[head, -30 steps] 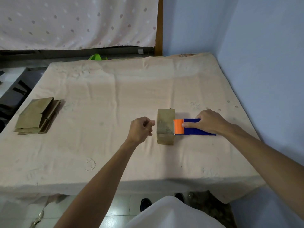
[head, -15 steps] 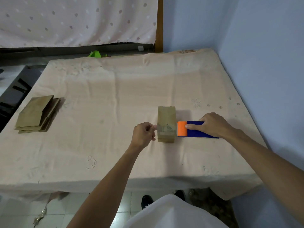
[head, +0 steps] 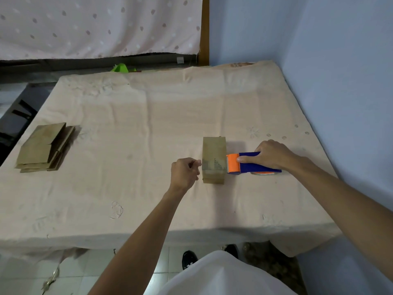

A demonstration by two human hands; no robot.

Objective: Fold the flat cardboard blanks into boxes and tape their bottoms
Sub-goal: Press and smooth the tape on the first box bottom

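Note:
A small folded cardboard box (head: 213,152) stands on the cloth-covered table (head: 131,128), right of centre. A clear tape strip (head: 213,166) runs across its top near the front end. My right hand (head: 271,155) grips a blue and orange tape dispenser (head: 251,165), whose orange head touches the box's right edge. My left hand (head: 184,172) has curled fingers, with thumb and forefinger pinched together at the tape's end against the box's left side. A stack of flat cardboard blanks (head: 43,149) lies at the table's left.
A blue wall (head: 340,81) runs close along the table's right side. A dotted curtain (head: 95,24) hangs behind it, with a green object (head: 121,68) at the far edge. The table's front edge is close to my body, with tiled floor below.
My right hand has drawn the dispenser rightward, from over the box's top to its right edge, leaving tape across the top. My left hand has stayed at the box's left side.

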